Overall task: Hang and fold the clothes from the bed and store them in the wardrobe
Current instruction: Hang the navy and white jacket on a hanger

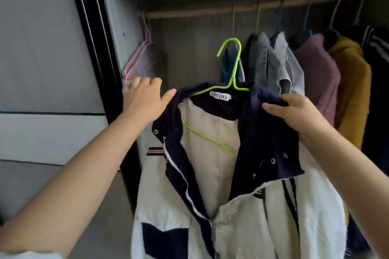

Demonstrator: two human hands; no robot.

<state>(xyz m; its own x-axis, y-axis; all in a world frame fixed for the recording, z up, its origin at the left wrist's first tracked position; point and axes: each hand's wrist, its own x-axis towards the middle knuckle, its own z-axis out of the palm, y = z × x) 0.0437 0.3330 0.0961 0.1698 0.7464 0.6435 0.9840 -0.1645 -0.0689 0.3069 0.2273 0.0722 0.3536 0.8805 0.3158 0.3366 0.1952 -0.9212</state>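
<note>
A cream and navy jacket [210,174] hangs on a lime green hanger [234,63], held up in front of the open wardrobe. My right hand [294,111] grips the jacket's navy collar at its right shoulder. At the jacket's left shoulder is my left hand [145,96], palm down with the fingers spread and the thumb touching the collar edge. The hanger's hook points up, below the wooden rail [189,13], not on it. Part of the hanger's green wire shows inside the jacket's lining.
Several garments hang on the rail at the right: grey shirts [273,63], a mauve top [317,75], a mustard coat [353,86], a dark striped one. Empty pink hangers [139,57] hang at the rail's left end. A sliding door [52,69] stands to the left.
</note>
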